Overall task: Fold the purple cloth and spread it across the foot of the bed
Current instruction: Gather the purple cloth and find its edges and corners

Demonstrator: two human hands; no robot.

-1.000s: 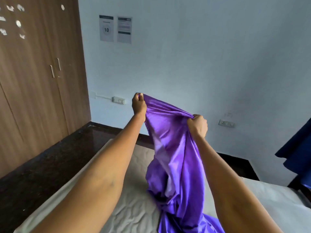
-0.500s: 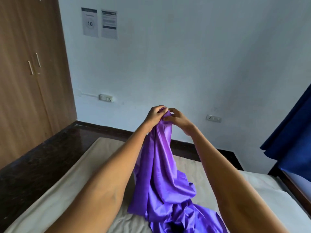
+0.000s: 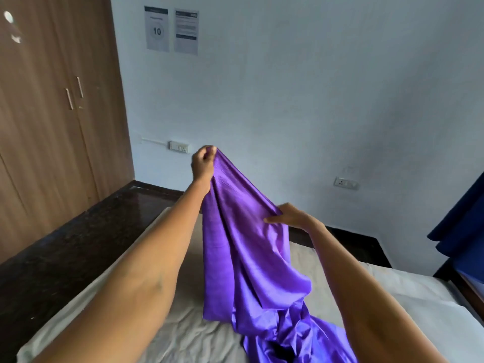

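Your left hand (image 3: 203, 163) pinches a corner of the purple cloth (image 3: 243, 247) high at 11 o'clock while your right hand (image 3: 289, 217), lower at 1 o'clock, grips its top edge, apparently stretching it for folding, its tail bunched on the bed (image 3: 162, 334).

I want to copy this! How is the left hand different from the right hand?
The left hand is raised higher; the right hand sits lower and further right. The left hand's fingers are curled tight, bunching a corner of the purple cloth; the right hand pinches the cloth's edge with straighter fingers. Both hold the same top edge, while the cloth's lower part lies heaped on the bed.
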